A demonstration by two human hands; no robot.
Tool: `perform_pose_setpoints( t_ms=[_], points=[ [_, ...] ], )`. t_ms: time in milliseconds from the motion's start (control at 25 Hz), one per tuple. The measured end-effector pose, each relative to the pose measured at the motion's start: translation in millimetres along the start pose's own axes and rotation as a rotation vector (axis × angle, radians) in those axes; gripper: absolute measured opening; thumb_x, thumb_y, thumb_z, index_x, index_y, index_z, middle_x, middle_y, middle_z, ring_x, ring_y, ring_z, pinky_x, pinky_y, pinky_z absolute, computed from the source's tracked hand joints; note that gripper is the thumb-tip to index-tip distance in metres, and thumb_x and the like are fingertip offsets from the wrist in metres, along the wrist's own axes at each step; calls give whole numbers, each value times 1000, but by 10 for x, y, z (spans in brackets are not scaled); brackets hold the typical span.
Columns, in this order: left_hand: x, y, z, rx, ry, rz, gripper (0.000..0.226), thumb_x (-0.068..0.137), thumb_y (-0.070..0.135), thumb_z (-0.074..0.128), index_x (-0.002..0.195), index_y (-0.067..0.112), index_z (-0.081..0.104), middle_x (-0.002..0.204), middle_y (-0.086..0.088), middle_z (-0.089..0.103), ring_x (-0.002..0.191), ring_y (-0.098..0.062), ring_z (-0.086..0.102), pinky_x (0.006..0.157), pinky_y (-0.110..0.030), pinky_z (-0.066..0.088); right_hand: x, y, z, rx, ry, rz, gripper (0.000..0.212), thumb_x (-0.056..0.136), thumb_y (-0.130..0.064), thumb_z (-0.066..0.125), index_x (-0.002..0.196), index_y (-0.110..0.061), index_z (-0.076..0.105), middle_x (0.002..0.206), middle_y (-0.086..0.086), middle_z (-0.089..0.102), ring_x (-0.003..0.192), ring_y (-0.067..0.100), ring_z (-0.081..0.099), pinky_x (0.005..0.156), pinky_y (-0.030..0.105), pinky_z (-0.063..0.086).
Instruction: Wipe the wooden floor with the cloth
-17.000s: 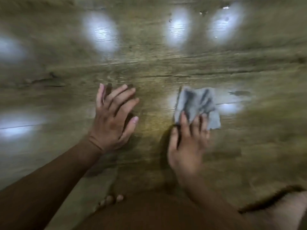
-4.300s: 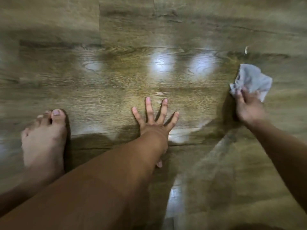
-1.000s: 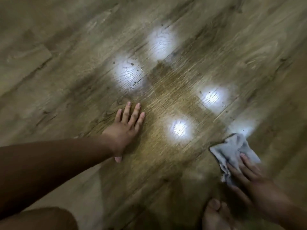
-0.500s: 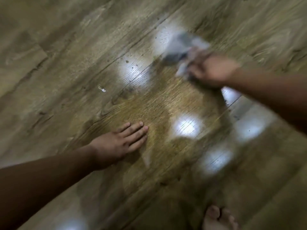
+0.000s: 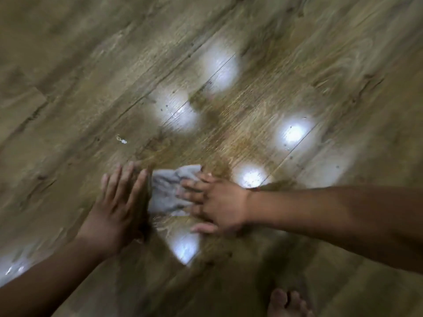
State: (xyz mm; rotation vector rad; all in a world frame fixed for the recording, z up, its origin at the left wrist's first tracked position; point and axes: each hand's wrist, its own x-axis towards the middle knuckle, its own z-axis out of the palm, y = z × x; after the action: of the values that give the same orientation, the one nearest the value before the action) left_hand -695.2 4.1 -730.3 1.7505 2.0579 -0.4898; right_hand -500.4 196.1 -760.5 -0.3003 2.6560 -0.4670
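The grey cloth (image 5: pixel 168 193) lay crumpled on the wooden floor (image 5: pixel 68 65) in the near middle of the scene, between the two hands. The right hand (image 5: pixel 217 202) reached in from the right and pressed down on the cloth's right part with its fingers (image 5: pixel 190 185) spread and fairly straight; it was not clenched round the fabric but pinned it flat against the boards, with the thumb lying on the floor at the near side. The left hand (image 5: pixel 119 202) rested palm down on the floor just left of the cloth, fingers straight and together, holding nothing; whether its edge touched the cloth could not be told through the blur. The cloth looked thin, soft and light, bunched into folds. It would likely crease and roll under a push rather than slide as one piece, so a broad flat palm over its middle seemed the better hold for wiping, and a pinch at a loose corner on its far side the better hold for lifting. The boards looked glossy and threw back several bright light reflections (image 5: pixel 291 133), so the cloth would probably glide easily and a bracing hand could slip. A small white speck (image 5: pixel 121 138) sat on the floor beyond the left hand, and a bare foot (image 5: pixel 288 303) showed at the near right edge.
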Motion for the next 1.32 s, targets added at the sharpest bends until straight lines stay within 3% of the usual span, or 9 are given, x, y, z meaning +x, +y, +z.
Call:
perform_pose_setpoints(
  t_ms=[80, 200, 360, 480, 600, 760, 880, 1080, 1320],
  points=[
    [24, 6, -74, 28, -31, 31, 161, 34, 56, 94, 160, 10, 4, 160, -32, 18, 144, -56, 21, 110, -69, 24, -231, 353, -34, 117, 127, 78, 65, 97, -57, 19, 130, -22, 63, 141, 7, 56, 130, 30, 51, 108, 39, 41],
    [404, 255, -359, 118, -48, 178, 147, 42, 64, 87, 158, 8, 16, 160, -26, 21, 141, -55, 31, 105, -69, 36, -746, 1566, -217, 22, 404, 617, 67, 95, -61, 14, 128, -26, 61, 145, 12, 52, 127, 34, 53, 99, 41, 48],
    [1025, 817, -808, 128, -74, 207, 144, 71, 76, 66, 143, 15, -44, 158, -16, -36, 149, -48, -18, 122, -62, 6, -1435, 2416, -406, 153, 508, 1103, 52, 102, -42, 30, 129, -8, 59, 133, 34, 50, 128, 43, 45, 105, 39, 35],
    [1365, 947, -973, 68, -155, 81, 148, 71, 75, 68, 131, 14, -52, 152, -12, -47, 145, -41, -33, 123, -56, -4, -1231, 1865, -149, 171, 515, 998, 65, 95, -55, 24, 134, -15, 57, 140, 29, 48, 138, 42, 36, 112, 46, 33],
    [1421, 880, -926, 29, -292, 78, 158, 61, 74, 76, 134, 14, -50, 153, -13, -46, 144, -41, -35, 123, -57, -2, -918, 394, 466, 139, 431, 594, 58, 94, -57, 33, 133, -21, 58, 138, 19, 56, 139, 37, 40, 114, 54, 34],
    [1391, 961, -756, 59, -404, 118, 158, 60, 76, 74, 143, 8, -42, 147, -18, -52, 135, -50, -43, 119, -66, 0, -934, -241, 752, 216, 362, 160, 47, 98, -46, 40, 123, -16, 66, 134, 10, 62, 133, 29, 51, 112, 41, 40],
    [1421, 1000, -760, 14, -409, 56, 166, 51, 79, 77, 141, 10, -45, 144, -15, -56, 133, -49, -46, 117, -66, -6, -1244, 678, 472, 97, 623, 572, 67, 102, -51, 19, 91, -18, 76, 98, 12, 74, 93, 27, 71, 86, 32, 53],
    [1430, 1069, -765, 74, -435, 13, 171, 46, 81, 77, 140, 6, -46, 142, -18, -58, 134, -52, -42, 119, -65, 0, -2305, 2020, 62, 257, 499, 1359, 58, 101, -56, 21, 134, -24, 56, 142, 24, 47, 133, 42, 42, 107, 48, 39],
    [1446, 1077, -791, 18, -464, -4, 173, 45, 78, 80, 134, 9, -52, 138, -14, -61, 133, -51, -44, 116, -68, -2, -1710, 305, 633, 264, 483, 988, 57, 98, -55, 29, 134, -21, 59, 141, 19, 54, 136, 37, 43, 110, 47, 38]
  ],
)
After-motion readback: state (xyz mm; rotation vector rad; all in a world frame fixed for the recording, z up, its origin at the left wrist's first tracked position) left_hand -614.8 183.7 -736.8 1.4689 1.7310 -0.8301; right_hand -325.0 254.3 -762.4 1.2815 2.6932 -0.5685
